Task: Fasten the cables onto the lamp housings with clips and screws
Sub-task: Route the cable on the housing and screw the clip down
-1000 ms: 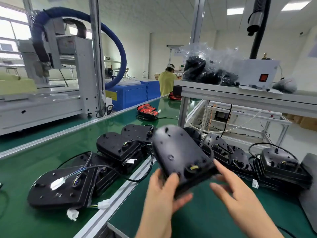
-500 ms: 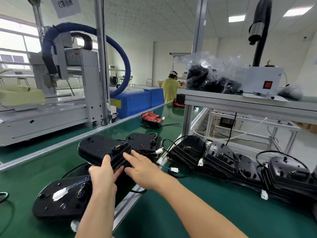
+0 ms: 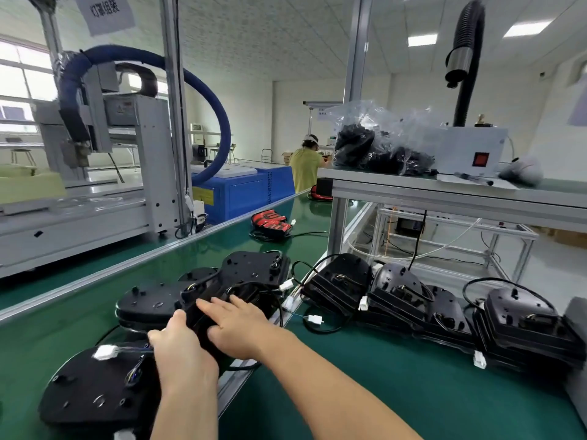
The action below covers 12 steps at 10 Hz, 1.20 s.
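Observation:
A black lamp housing (image 3: 149, 301) lies back-up on the pile on the green conveyor belt (image 3: 63, 325). My left hand (image 3: 182, 350) grips its near edge, thumb on top. My right hand (image 3: 236, 325) rests flat on its right end with the fingers straight. Just in front lies another housing (image 3: 92, 392) with thin wires and a white connector (image 3: 103, 352). A third housing (image 3: 251, 268) sits behind. To the right, several more housings (image 3: 397, 293) with black cables stand in a row on the bench mat (image 3: 381, 376).
An aluminium rail (image 3: 233, 381) divides belt and bench. A red lamp (image 3: 271, 222) lies farther up the belt. The raised shelf (image 3: 444, 193) carries a bag of black parts (image 3: 374, 147) and a white box (image 3: 470, 154). A person (image 3: 306, 166) stands far back.
Both hands carried the housing from in front of me leftward onto the conveyor pile and lowered it. The right hand shifted from its edge to lie flat on top.

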### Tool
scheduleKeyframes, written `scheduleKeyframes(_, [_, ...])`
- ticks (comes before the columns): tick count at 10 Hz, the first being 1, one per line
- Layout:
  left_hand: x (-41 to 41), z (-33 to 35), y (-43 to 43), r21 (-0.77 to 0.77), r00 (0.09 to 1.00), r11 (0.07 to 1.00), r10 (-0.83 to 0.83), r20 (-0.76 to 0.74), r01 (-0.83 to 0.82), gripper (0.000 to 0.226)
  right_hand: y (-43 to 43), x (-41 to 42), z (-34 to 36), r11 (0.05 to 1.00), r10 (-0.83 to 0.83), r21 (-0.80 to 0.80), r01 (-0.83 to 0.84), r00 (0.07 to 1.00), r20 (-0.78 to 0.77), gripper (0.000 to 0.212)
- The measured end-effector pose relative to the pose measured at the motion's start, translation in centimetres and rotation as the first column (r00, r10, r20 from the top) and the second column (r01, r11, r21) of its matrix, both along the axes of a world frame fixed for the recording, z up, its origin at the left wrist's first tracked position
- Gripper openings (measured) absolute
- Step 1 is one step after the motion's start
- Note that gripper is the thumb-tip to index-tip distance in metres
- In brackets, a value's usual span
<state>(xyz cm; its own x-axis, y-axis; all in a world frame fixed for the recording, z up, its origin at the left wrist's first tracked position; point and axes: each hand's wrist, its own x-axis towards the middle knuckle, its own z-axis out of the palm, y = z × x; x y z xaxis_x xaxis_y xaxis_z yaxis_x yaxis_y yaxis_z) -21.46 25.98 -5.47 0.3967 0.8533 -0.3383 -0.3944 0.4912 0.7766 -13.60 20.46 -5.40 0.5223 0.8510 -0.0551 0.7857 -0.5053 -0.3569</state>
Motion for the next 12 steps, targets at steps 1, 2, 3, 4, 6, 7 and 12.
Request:
scheduleKeyframes(1, [-1.0,0.6,-1.6,0.145,0.991,0.989,0.021,-0.133,-0.002,0.039,-0.2,-0.2,0.0,1.000,0.007,-0.027,-0.008,1.000,-0.025,0.062])
scheduleKeyframes(2, [-2.4,1.1,-3.1,0.421,0.902,0.899,0.079,-0.425,0.119,0.036,-0.5,-0.5,0.0,1.000,0.010,-0.024,-0.011,0.999,-0.039,0.064])
scheduleKeyframes(3, [-2.3,0.2,-2.5,0.512,0.813,0.823,0.114,-0.571,0.245,0.052,-0.9,-0.4,-0.1,0.999,0.026,-0.039,-0.027,0.999,-0.020,0.064])
scheduleKeyframes(4, [-1.8,0.3,-1.9,0.391,0.838,0.894,0.031,-0.544,0.221,0.043,-1.3,-0.5,-0.2,0.998,0.032,-0.053,-0.033,0.999,-0.030,0.065])
scheduleKeyframes(6, [-0.9,0.0,-3.6,0.576,0.933,0.798,0.322,-0.162,-0.176,0.049,-3.9,-0.4,-1.1,1.000,0.017,-0.004,-0.017,1.000,-0.007,0.061])
scheduleKeyframes(7, [0.9,0.1,-8.5,0.641,0.975,0.737,0.202,0.097,-0.216,0.061,-7.6,1.1,-1.8,0.996,-0.039,0.082,0.033,0.997,0.073,0.055])
scheduleKeyframes(12, [10.5,-8.4,-20.2,0.554,0.695,0.423,-0.499,-0.518,0.717,0.034,-27.1,15.7,-3.4,0.688,-0.701,0.129,0.714,0.608,0.372,0.108])
